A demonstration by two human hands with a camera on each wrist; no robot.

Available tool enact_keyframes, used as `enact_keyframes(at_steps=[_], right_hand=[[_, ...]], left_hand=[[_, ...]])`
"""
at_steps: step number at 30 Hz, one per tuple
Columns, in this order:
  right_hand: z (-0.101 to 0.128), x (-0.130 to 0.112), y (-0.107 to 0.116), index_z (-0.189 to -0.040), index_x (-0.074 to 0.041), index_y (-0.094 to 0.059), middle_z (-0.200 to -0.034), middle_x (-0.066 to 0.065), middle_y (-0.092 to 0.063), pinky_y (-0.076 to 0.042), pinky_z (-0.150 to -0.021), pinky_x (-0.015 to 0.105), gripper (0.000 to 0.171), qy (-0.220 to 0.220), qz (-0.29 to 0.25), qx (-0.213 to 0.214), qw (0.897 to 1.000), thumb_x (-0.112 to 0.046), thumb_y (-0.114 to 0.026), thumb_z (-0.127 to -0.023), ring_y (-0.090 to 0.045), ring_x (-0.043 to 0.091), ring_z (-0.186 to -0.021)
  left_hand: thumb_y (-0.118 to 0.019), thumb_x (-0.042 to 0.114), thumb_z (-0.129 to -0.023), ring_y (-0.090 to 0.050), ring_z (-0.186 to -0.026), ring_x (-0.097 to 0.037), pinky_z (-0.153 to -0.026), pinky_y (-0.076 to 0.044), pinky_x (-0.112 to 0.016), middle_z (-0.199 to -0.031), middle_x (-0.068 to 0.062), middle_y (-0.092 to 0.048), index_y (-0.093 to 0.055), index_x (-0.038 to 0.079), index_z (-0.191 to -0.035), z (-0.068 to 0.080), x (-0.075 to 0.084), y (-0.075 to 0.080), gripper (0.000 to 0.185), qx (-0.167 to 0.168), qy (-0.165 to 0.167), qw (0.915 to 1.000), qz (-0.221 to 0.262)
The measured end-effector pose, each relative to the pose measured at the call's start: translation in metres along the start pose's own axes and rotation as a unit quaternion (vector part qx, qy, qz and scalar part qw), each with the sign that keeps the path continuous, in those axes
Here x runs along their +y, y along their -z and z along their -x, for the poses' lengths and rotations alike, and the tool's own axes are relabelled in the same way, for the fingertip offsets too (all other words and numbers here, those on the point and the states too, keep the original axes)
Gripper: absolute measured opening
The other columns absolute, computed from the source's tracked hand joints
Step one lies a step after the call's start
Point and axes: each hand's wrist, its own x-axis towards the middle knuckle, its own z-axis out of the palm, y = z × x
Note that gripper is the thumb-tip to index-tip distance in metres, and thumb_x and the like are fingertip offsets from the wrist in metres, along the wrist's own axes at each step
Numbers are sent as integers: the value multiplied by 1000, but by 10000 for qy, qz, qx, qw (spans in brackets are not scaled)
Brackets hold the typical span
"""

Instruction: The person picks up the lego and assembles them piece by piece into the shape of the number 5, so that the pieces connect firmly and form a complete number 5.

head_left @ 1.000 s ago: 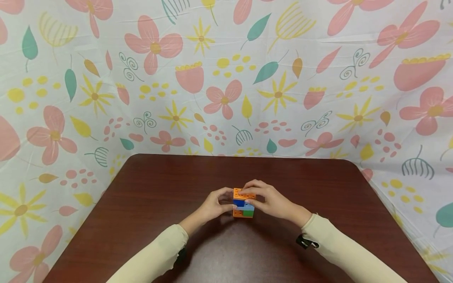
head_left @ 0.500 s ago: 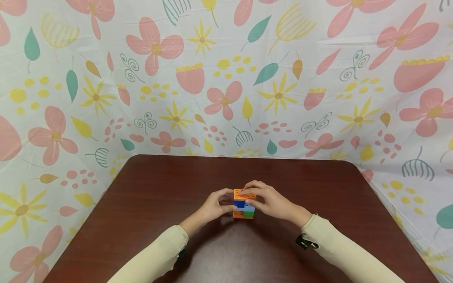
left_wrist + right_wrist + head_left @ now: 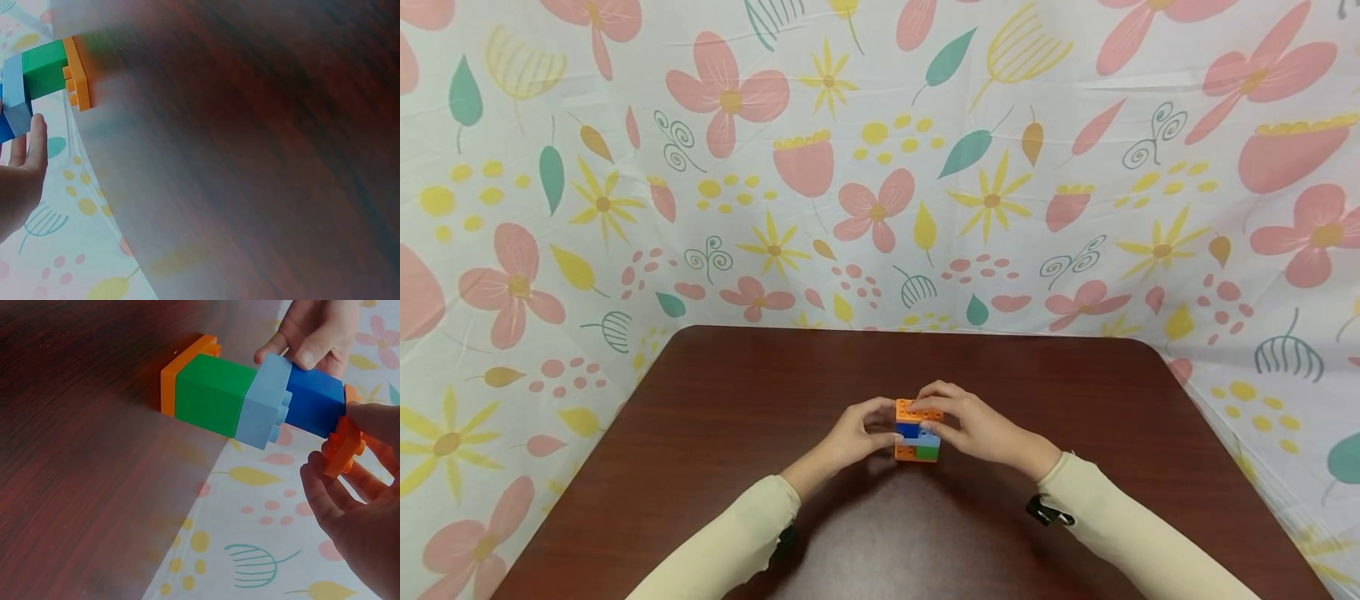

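Note:
A small tower of toy building bricks (image 3: 908, 431) stands upright on the table. An orange plate (image 3: 169, 394) forms its base, with a green brick (image 3: 209, 394) on one side above it. Over that come a light blue brick (image 3: 259, 406), a dark blue brick (image 3: 315, 400) and a top orange plate (image 3: 340, 450). My left hand (image 3: 850, 435) holds the tower from the left, thumb at the light blue and dark blue bricks. From the right, my right hand (image 3: 985, 427) grips the top orange plate between thumb and fingers. Some fingertips are hidden behind the tower.
The dark brown wooden table (image 3: 737, 375) has rounded far corners. A white flower-print cloth (image 3: 880, 125) hangs behind it and along both sides. A dark wrist device (image 3: 1051, 511) shows under the right sleeve.

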Motion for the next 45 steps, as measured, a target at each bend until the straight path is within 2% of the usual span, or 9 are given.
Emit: enact_keyframes(at_steps=[5,12,16,24,29,37,45], right_hand=[[0,-4,1,-122,-13,-65,-119,4,-53,-53,-79,28,32,-119,74,-87,9999,-10,-67,-90,-51,15,-99],[0,-5,0,-122,-13,-65,-120,4,-52,-52,-81,30,30,-283,142,-126,9994,-11,-66,-92,-50,16,-102],[0,-7,0,-122,-13,-65,-120,3,-52,-51,-81,30,30,-364,190,-160,9990,-12,-66,-92,-49,16,-102],[-1,-11,-2,-121,-14,-65,-118,2,-53,-51,-82,30,28,-382,416,-63,9984,-13,-65,-93,-48,16,-103],[4,-10,-6,-125,-14,-63,-120,1,-52,-52,-84,31,31,-465,381,-1,9982,-13,-64,-93,-49,15,-103],[8,-9,-11,-127,-14,-62,-122,3,-53,-53,-86,32,36,-388,331,177,9985,-11,-65,-92,-52,16,-106],[10,-6,-17,-125,-13,-63,-124,2,-53,-53,-85,30,37,-170,135,526,9984,-4,-66,-90,-51,17,-109]], left_hand=[[-68,-5,-86,-59,-108,-38,-86,-54,-33,-115,-23,-61,-56,-4,-124,-1,-3,0,40,-4,68,10000,42],[-69,-2,-86,-59,-109,-35,-86,-53,-34,-116,-21,-62,-56,-2,-128,-10,-31,1,44,57,87,9999,97],[-71,1,-86,-61,-107,-30,-86,-54,-33,-115,-17,-63,-57,1,-127,-11,-35,1,43,45,63,9999,110],[-71,2,-86,-62,-105,-25,-86,-53,-32,-113,-13,-64,-61,4,-123,-12,-32,2,39,80,108,9997,193],[-71,2,-86,-62,-105,-25,-87,-53,-32,-113,-13,-64,-61,5,-124,-11,-34,1,39,84,138,9997,183],[-69,-3,-85,-61,-108,-34,-86,-54,-33,-114,-21,-63,-57,-2,-126,-11,-35,0,42,76,108,9997,185],[-68,-5,-85,-60,-106,-37,-85,-54,-31,-112,-23,-63,-58,-5,-122,-2,-6,2,38,-9,5,9999,111]])
